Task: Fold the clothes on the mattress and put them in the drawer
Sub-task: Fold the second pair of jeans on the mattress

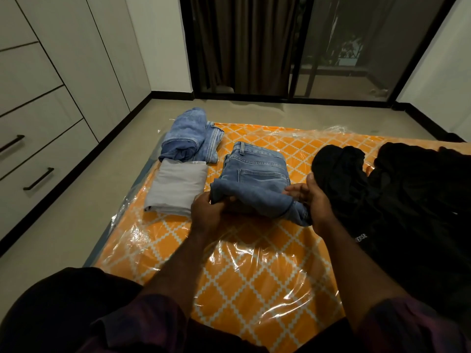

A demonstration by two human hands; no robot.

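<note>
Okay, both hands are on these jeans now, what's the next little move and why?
Probably fold the near end forward onto the pocket half. The left hand and right hand both grip the jeans, whose near edge is bunched, unlike the folded grey cloth beside them.

A home bedroom: a mattress [254, 263] in clear plastic lies on the floor [84, 200], white wardrobe drawers [38, 138] line the left wall, and a dark curtain [242, 42] hangs by a glass sliding door [356, 47]
</note>
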